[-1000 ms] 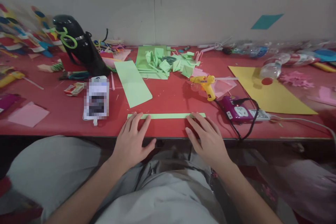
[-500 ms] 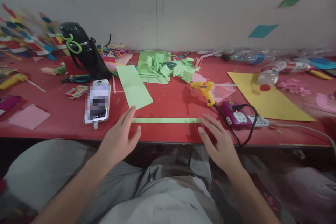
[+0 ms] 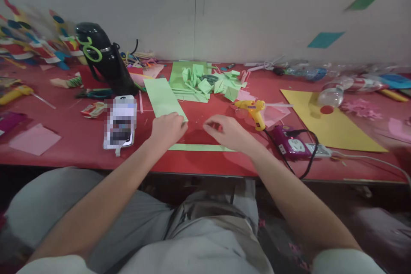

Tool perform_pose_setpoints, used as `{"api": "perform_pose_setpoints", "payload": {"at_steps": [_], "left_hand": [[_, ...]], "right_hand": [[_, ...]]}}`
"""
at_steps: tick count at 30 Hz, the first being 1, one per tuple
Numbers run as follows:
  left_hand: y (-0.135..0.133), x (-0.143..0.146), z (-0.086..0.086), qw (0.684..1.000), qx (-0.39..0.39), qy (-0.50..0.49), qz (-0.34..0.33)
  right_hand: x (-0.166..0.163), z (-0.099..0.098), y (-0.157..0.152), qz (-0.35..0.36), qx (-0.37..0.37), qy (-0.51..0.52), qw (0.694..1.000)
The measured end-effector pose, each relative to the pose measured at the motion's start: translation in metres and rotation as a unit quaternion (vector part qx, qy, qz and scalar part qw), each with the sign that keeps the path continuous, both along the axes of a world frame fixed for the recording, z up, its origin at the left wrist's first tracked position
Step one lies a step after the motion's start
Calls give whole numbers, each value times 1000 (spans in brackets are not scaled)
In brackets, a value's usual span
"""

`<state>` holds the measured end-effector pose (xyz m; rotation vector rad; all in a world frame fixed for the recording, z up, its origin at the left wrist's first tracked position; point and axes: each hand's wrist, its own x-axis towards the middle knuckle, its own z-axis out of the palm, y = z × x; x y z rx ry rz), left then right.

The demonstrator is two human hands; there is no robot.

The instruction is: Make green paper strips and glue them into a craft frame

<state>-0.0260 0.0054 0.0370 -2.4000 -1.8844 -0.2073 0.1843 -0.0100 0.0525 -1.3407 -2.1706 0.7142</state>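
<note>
A narrow light green paper strip (image 3: 201, 147) lies flat across the front of the red table. Beyond its left end, my left hand (image 3: 168, 128) is curled over the lower part of a light green paper sheet (image 3: 163, 98). Its fingertips are hidden, so I cannot tell what they grip. My right hand (image 3: 229, 130) hovers above the strip's right part, fingers bent and thumb a little apart, with nothing visible between them. Close to it on the right lies a yellow glue gun (image 3: 256, 113).
Folded green paper pieces (image 3: 205, 81) lie at the back. A phone (image 3: 120, 122) and a black bottle (image 3: 104, 58) stand left. On the right are a purple power socket (image 3: 292, 143) with cables, a yellow sheet (image 3: 340, 130) and a plastic bottle (image 3: 330, 98).
Both hands have left the strip's ends, moving forward and inward, and their fingers have curled. The strip stays on the table.
</note>
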Motion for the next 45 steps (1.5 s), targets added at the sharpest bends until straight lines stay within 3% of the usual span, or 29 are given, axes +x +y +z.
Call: {"api": "perform_pose_setpoints", "payload": {"at_steps": [4,6,8,10,13,14,17,22,26,29,32,35,39,45], "left_hand": [[-3,-4,-6,995,57,-82,2],[-4,-5,-6,987,84,-135,-25],[-6,-4,-6,973,95,-188,-93],[-6,-2,-5,950,77,-238,-189],[-6,-2,-4,910,53,-311,-270],[-5,-3,-3,903,56,-332,-268],[1,-11,1,900,76,-369,-220],[18,-28,4,929,91,-325,-153],[27,-38,5,960,19,-265,-87],[29,-43,6,960,-55,-267,-64],[29,-45,7,968,-69,-236,-55],[29,-47,6,990,-26,-133,-30],[29,-50,5,997,-1,-70,-24],[30,-54,7,996,35,-80,21]], "right_hand": [[-33,-3,38,2,-102,4,995],[-47,-5,48,-7,-178,98,979],[-55,-6,53,-26,-243,208,947],[-56,-6,57,-57,-247,270,929],[-37,1,67,-86,-158,257,950],[-26,4,72,-97,-133,241,956],[13,14,91,-98,-157,178,966],[53,19,101,-47,-157,179,970],[58,15,93,-55,-170,208,962],[56,15,85,-60,-166,198,964],[52,19,77,-74,-118,133,981],[50,23,66,-89,8,54,995],[52,31,51,-97,139,1,986],[55,36,33,-154,238,20,959]]}}
